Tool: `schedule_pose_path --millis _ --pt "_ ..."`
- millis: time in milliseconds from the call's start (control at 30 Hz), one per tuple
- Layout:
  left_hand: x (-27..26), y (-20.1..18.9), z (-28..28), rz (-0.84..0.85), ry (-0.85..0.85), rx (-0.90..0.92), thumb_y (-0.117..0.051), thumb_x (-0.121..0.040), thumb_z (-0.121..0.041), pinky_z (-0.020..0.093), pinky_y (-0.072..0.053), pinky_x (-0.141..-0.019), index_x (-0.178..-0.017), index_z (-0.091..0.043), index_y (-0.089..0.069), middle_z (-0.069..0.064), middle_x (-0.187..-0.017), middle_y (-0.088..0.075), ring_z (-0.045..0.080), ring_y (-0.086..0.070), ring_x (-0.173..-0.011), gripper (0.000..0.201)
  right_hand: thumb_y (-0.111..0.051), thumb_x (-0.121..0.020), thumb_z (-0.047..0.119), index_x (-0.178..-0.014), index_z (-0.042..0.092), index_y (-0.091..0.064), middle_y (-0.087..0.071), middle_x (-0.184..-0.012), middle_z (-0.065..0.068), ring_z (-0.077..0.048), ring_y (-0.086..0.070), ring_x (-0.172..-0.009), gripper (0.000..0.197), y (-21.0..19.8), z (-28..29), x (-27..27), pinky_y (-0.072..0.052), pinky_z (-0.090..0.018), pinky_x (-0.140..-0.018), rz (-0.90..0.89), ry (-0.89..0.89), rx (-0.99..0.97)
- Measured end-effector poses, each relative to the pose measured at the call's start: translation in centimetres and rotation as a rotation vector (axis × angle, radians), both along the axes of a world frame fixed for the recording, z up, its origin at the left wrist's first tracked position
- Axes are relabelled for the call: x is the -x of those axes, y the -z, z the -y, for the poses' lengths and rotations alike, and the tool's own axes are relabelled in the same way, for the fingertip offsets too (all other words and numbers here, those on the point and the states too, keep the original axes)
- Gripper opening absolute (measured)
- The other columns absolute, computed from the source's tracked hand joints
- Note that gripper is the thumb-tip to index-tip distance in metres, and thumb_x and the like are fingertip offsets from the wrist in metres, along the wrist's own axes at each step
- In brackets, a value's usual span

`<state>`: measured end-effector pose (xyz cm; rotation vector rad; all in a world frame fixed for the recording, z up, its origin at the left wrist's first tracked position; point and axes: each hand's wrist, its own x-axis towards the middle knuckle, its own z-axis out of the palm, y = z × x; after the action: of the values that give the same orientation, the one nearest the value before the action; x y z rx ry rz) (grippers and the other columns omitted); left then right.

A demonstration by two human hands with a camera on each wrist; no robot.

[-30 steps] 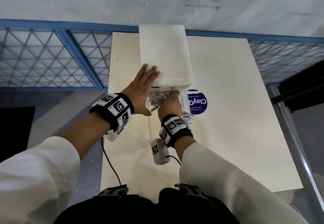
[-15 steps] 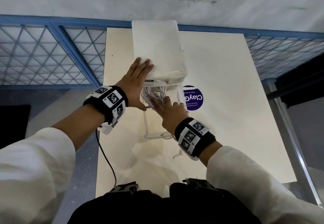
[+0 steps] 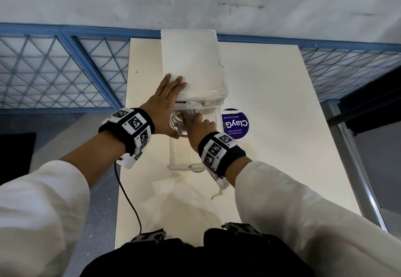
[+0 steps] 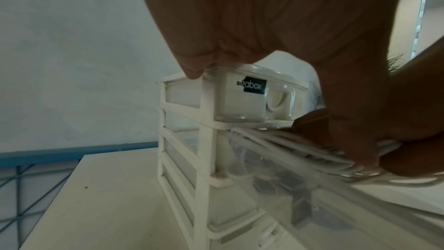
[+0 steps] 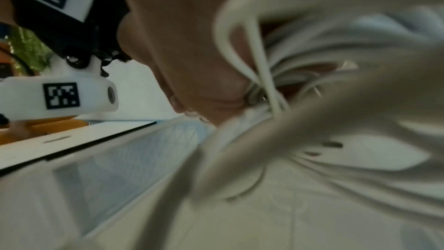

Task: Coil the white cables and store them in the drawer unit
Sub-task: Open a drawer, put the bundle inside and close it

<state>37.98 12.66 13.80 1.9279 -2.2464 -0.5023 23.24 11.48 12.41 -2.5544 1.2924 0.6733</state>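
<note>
Right hand [image 3: 200, 128] fingertips buried in looped white cables [image 3: 180, 122] inside clear drawer [image 3: 181, 157], grasp unclear. Left hand [image 3: 165, 103] flat, relaxed, atop smooth white plastic drawer unit [image 3: 193, 59].

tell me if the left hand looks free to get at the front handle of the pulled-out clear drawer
Probably yes. The left hand lies flat on the white plastic drawer unit; the clear drawer's front handle sits uncovered. The right hand is further back, on the white cables.
</note>
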Motion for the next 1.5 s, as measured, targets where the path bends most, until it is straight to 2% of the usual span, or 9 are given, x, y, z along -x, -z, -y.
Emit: schedule_pose_path --millis 167,367,533,667,867,1133,1367,1433,1500 --pt "-0.8 0.2 0.5 0.071 0.053 0.019 -0.087 -0.041 -0.049 0.041 0.004 -0.118 -0.145 -0.004 -0.004 0.016 -0.157 -0.002 0.032 0.012 -0.143 0.141 -0.046 -0.088 0.012 -0.145 0.026 0.008 -0.028 -0.14 -0.024 -0.042 -0.048 -0.111 0.08 0.3 -0.2 0.6 -0.038 -0.05 -0.095 0.029 0.01 -0.03" --pt "-0.8 0.3 1.0 0.147 0.004 0.054 -0.086 -0.041 -0.045 0.049 -0.009 -0.119 -0.145 -0.004 -0.015 0.018 -0.154 -0.019 0.038 -0.008 -0.143 0.132 -0.053 -0.075 0.065 -0.145 0.022 -0.002 -0.027 -0.149 -0.017 -0.039 -0.039 -0.126 0.097 -0.5 -0.5 3.9 -0.036 -0.052 -0.101 0.339 0.079 -0.089" --pt "1.1 1.0 1.2 0.171 -0.098 0.148 -0.088 -0.051 -0.027 0.044 -0.025 -0.113 -0.14 -0.002 -0.026 0.019 -0.148 -0.032 0.042 -0.023 -0.137 0.112 -0.029 -0.097 0.032 -0.146 0.013 0.005 -0.003 -0.158 -0.009 -0.026 -0.013 -0.144 0.062 -0.2 -3.2 6.8 -0.013 -0.047 -0.119 0.614 0.058 -0.096" --pt "2.1 1.8 1.1 0.173 -0.134 0.19 -0.087 -0.053 -0.02 0.046 -0.03 -0.11 -0.139 -0.003 -0.027 0.019 -0.145 -0.035 0.044 -0.028 -0.133 0.107 -0.036 -0.085 -0.008 -0.144 0.007 -0.017 -0.026 -0.153 -0.012 -0.024 -0.024 -0.141 0.063 -0.1 -3.1 8.0 -0.016 -0.039 -0.119 0.685 0.134 -0.144" --pt "2.4 1.6 0.9 0.154 -0.125 0.206 -0.089 -0.049 -0.026 0.052 -0.036 -0.106 -0.14 -0.002 -0.026 0.022 -0.143 -0.037 0.048 -0.03 -0.131 0.113 -0.065 -0.07 0.001 -0.12 0.006 -0.057 -0.068 -0.111 -0.012 -0.033 -0.067 -0.089 0.05 1.7 -3.0 7.1 -0.055 -0.034 -0.068 0.577 -0.011 0.071" --pt "1.1 0.1 0.4 0.149 -0.038 0.083 -0.086 -0.033 -0.054 0.043 -0.01 -0.117 -0.144 -0.007 -0.018 0.016 -0.151 -0.025 0.039 -0.016 -0.138 0.138 -0.044 -0.081 -0.003 -0.131 0.0 -0.037 -0.053 -0.125 -0.015 -0.036 -0.057 -0.103 0.051 2.8 -3.0 4.2 -0.052 -0.043 -0.077 0.33 0.192 0.015" --pt "1.9 0.8 0.6 0.121 -0.111 0.139 -0.084 -0.038 -0.054 0.046 -0.012 -0.117 -0.143 -0.007 -0.021 0.017 -0.149 -0.029 0.04 -0.02 -0.138 0.131 -0.065 -0.063 -0.007 -0.076 0.005 -0.067 -0.067 -0.079 -0.01 -0.032 -0.066 -0.065 0.018 2.9 -2.7 5.6 -0.054 -0.037 -0.066 0.659 0.073 0.226" --pt "1.9 0.7 0.6 0.1 -0.127 0.152 -0.085 -0.039 -0.051 0.045 -0.014 -0.117 -0.142 -0.007 -0.023 0.016 -0.149 -0.029 0.04 -0.02 -0.138 0.129 -0.066 -0.073 0.014 -0.092 0.012 -0.069 -0.071 -0.092 -0.003 -0.026 -0.067 -0.092 0.019 2.7 -2.6 6.9 -0.026 -0.06 -0.105 0.589 -0.093 0.27" --pt "1.9 0.8 0.6 0.074 -0.137 0.154 -0.086 -0.04 -0.047 0.044 -0.014 -0.117 -0.142 -0.007 -0.023 0.016 -0.149 -0.029 0.039 -0.019 -0.139 0.127 -0.05 -0.082 0.049 -0.131 0.016 -0.047 -0.055 -0.135 -0.001 -0.022 -0.036 -0.136 0.059 1.8 -2.8 8.6 0.011 -0.058 -0.108 0.435 -0.15 0.119"
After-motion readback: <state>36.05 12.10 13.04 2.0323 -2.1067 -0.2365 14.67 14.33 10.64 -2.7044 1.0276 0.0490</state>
